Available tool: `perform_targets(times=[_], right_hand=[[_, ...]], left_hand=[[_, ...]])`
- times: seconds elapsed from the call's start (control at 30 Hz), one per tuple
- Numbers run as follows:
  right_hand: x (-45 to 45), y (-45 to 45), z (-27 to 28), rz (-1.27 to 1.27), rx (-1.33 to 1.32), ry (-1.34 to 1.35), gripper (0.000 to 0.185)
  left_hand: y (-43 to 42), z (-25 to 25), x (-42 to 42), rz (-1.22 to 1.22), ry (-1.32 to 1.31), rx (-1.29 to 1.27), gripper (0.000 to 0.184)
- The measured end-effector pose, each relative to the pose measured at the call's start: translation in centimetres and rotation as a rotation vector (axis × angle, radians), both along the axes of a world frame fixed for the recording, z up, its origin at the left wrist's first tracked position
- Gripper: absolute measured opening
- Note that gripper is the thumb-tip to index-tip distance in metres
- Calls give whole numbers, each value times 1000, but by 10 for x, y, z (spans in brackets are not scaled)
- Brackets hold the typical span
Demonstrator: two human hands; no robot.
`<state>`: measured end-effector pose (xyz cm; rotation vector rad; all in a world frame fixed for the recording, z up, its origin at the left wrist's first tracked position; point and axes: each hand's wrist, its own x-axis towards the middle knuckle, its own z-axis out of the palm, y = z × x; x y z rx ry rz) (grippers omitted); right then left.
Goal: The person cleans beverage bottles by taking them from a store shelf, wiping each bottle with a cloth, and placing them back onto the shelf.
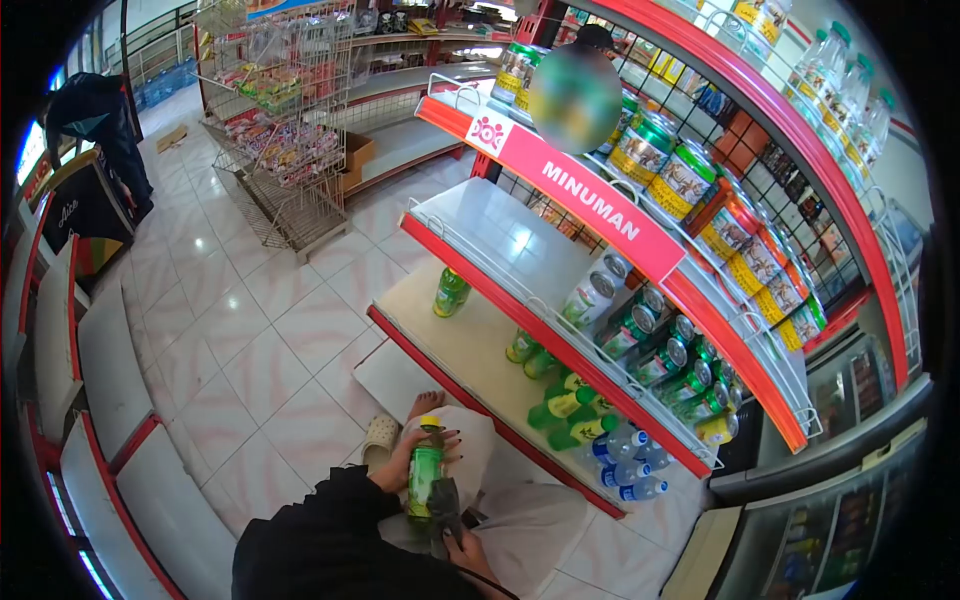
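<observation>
Over my lap, my left hand (400, 463) is wrapped around a green drink bottle (424, 470) with a yellow cap and a green label. The bottle stands roughly upright, its cap pointing away from me. Below it, my right hand (466, 556) grips a dark grey, cloth-like thing (444, 500), which lies against the lower right side of the bottle; its exact kind is hard to make out. A bare foot and a beige clog (380, 438) show just beyond my left hand.
To the right stands a red-edged shelf rack (560, 185) with cans, green bottles (580, 430) and blue-capped water bottles (642, 488). A wire rack of snacks (280, 140) is farther back. Low shelves (170, 500) line the left. A person is partly visible behind the rack.
</observation>
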<state>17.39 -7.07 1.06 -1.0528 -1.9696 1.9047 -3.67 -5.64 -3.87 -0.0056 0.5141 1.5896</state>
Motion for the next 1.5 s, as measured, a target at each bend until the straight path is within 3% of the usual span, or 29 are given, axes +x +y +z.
perform_targets(times=[0.2, 0.3, 0.43, 0.47, 0.5, 0.57, 0.67, 0.7, 0.77, 0.9, 1.0, 1.1, 1.3, 1.5], right_hand=[[-4, 1, -28, -234, 89, 75, 29], [-24, 9, -17, -763, 160, 456, 36], [-22, 44, -12, -941, 272, 568, 42], [-18, 53, -7, -941, 278, 569, 42], [-14, 64, 0, -844, 538, 487, 42], [-14, 81, 17, -736, 792, 403, 43], [-23, 93, 52, -669, -552, 1212, 43], [-25, 98, 46, -664, -552, 1213, 43], [-28, 115, 21, -495, -85, 830, 45], [-39, 97, 65, -310, 290, 479, 44], [-38, 89, 88, -165, 532, 361, 41], [-38, 92, 105, -45, 779, 275, 39], [-28, 99, 122, 56, 1120, 129, 34], [-17, 117, 97, 43, 1365, -88, 27]], left_hand=[[26, 11, 18, 291, -160, 4, 43], [41, 17, 30, 313, -240, 194, 32], [53, 44, 40, 336, -228, 331, 29], [53, 55, 42, 335, -231, 336, 29], [51, 69, 43, 336, -174, 305, 29], [44, 92, 44, 342, -58, 242, 28], [36, 102, 47, 305, 60, 370, 31], [35, 104, 48, 286, 118, 433, 32], [31, 106, 43, 233, 191, 521, 33], [19, 118, 38, 52, 404, 701, 36], [12, 136, 36, -67, 542, 728, 35], [16, 147, 42, -134, 713, 953, 33], [15, 153, 50, -227, 750, 965, 33], [9, 149, 47, -157, 708, 888, 31]])
